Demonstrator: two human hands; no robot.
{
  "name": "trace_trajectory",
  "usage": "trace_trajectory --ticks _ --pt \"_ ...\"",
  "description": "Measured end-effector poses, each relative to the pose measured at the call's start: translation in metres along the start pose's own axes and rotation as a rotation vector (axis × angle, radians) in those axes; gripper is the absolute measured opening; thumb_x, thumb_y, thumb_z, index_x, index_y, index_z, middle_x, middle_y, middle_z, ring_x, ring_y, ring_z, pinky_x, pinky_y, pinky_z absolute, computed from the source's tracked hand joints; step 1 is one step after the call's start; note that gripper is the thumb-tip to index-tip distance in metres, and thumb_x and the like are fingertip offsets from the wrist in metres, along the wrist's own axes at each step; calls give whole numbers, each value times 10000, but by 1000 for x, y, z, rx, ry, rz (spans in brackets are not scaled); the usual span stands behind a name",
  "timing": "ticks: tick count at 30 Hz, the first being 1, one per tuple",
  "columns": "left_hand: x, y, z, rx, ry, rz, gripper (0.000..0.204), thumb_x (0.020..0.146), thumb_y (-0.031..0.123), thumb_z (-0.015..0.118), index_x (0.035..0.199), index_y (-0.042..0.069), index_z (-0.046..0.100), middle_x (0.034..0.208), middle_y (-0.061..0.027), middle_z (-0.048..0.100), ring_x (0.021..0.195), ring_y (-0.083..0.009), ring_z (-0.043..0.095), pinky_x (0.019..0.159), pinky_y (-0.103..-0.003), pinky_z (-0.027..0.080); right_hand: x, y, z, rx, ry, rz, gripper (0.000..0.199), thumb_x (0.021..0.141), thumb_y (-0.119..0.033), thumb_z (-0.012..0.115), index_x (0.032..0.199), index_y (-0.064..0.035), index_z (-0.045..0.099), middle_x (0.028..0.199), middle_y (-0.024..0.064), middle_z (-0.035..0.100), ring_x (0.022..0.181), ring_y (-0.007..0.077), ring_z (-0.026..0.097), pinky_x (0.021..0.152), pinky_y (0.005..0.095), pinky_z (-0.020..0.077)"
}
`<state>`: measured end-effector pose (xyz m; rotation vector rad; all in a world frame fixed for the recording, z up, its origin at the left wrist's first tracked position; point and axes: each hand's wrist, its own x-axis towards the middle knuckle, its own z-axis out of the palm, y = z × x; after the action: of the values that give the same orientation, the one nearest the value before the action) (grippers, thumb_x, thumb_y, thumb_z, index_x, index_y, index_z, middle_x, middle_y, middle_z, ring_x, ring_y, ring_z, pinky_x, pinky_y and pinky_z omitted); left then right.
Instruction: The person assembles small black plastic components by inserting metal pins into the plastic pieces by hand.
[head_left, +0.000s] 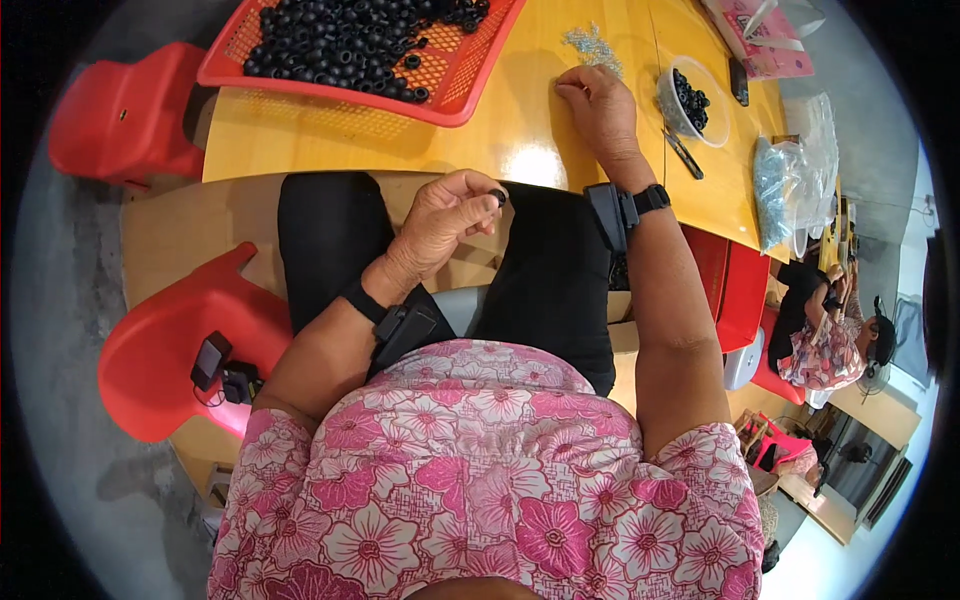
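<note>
My left hand (440,222) is raised in front of the table edge, above my lap. Between its thumb and fingertips it pinches a small black ring-shaped part (499,197). On the yellow table (500,150) rests my right hand (603,112), its thumb and forefinger pressed together near the tabletop. What those fingertips hold, if anything, is too small to make out. Just beyond the right hand lies a scattered heap of small clear pieces (594,47). A large red basket (460,112) at the left holds many black round hollow parts (340,45).
Right of my right hand stands a clear bowl (718,125) with black rings. Near it lie a dark pen-like tool (684,156) and a phone (739,82). Farther right are a plastic bag (780,190) and a pink box (768,45). Red chairs (160,340) stand left; another person (825,330) sits right.
</note>
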<state>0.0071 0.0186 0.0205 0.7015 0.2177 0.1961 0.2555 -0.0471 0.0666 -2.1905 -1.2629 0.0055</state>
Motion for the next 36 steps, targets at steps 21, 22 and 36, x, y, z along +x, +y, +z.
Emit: trace_trajectory --ticks 21,22,36 --pt "0 1 1 97 74 32 199 866 148 616 1020 24 591 852 -29 597 723 -71 549 713 -225 496 -91 -82 -12 980 -370 378 78 851 -55 587 905 -6 613 776 21 614 659 87 566 632 214 467" --pt "0 1 2 116 73 39 196 863 146 619 1015 24 593 850 -32 601 724 -73 553 715 -226 497 -92 -82 -10 988 -376 376 75 846 -53 595 898 -3 614 777 21 617 658 84 568 625 212 467" --pt "1 1 -2 200 62 45 199 847 188 645 989 50 640 810 17 613 695 -50 560 667 -193 474 -91 -86 -10 1011 -419 491 97 806 -68 660 879 -12 631 751 16 623 607 78 564 576 203 470"
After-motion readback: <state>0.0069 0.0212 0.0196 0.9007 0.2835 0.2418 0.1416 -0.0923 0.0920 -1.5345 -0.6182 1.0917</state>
